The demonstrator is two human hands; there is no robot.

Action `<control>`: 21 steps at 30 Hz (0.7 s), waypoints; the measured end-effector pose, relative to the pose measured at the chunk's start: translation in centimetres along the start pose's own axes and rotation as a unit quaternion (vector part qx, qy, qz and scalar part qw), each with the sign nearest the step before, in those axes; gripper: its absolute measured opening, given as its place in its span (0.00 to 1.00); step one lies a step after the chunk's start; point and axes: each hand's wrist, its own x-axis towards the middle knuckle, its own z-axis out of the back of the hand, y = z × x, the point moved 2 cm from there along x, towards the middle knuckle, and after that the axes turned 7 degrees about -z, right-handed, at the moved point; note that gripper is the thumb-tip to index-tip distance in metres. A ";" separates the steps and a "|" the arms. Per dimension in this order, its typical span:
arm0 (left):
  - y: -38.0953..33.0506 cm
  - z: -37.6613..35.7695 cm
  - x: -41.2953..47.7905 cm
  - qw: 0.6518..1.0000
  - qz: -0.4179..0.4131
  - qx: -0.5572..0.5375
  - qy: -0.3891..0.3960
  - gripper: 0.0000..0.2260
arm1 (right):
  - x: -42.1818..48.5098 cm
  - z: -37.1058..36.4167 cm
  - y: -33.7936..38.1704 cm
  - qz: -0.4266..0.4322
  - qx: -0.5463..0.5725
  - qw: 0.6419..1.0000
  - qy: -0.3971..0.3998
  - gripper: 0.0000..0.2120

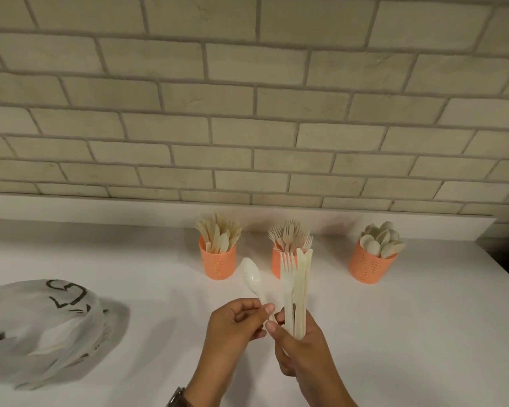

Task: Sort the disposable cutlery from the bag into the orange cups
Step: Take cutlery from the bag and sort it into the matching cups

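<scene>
Three orange cups stand in a row near the wall: the left cup (218,264) holds knives, the middle cup (276,267) holds forks, the right cup (368,267) holds spoons. My left hand (232,330) pinches the handle of a white plastic spoon (252,279), bowl pointing up. My right hand (299,348) grips an upright bundle of forks and knives (296,286) in front of the middle cup. Both hands are close together, thumbs nearly touching. The white plastic bag (41,327) lies at the left, with more cutlery showing through it.
The white countertop (409,333) runs back to a brick wall (247,113). Its right edge drops off at the far right. A watch (178,399) sits on my left wrist.
</scene>
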 end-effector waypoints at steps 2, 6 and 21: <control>0.1 -0.1 0.1 1.000 0.005 -0.023 0.012 0.06 | 0.1 -0.1 -0.1 -0.006 0.007 1.000 0.007 0.07; 0.0 0.0 0.4 0.999 0.000 -0.029 0.024 0.04 | -0.1 0.0 0.1 0.006 0.021 1.000 0.009 0.16; -2.5 -14.8 9.5 0.980 -0.166 0.021 0.112 0.12 | -2.5 14.1 1.4 0.052 0.134 0.972 -0.184 0.04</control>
